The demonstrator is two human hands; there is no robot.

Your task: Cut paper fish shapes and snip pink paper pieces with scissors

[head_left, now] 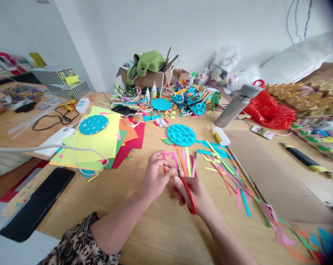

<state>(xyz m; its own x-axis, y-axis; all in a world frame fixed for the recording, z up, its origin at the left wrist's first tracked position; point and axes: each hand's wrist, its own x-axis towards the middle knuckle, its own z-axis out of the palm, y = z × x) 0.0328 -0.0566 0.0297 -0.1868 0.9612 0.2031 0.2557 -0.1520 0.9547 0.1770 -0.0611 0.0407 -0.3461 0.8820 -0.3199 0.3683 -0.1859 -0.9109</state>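
My left hand (154, 176) pinches a small pink paper cut-out (169, 159) between thumb and fingers, just above the wooden table (161, 228). My right hand (195, 195) grips red-handled scissors (189, 195), blades pointing up at the lower edge of the pink paper. Both hands meet near the table's middle. Coloured paper strips (227, 173) lie just beyond and to the right of my hands. A teal woven paper disc (181, 134) lies behind them.
A stack of coloured paper sheets (103, 143) with another teal disc (93, 124) lies left. A black phone (36, 204) sits at the near left edge. A steel bottle (235, 105), a glue bottle (221, 135), a red bag (268, 110) and a cardboard sheet (268, 173) are to the right. Craft clutter fills the back.
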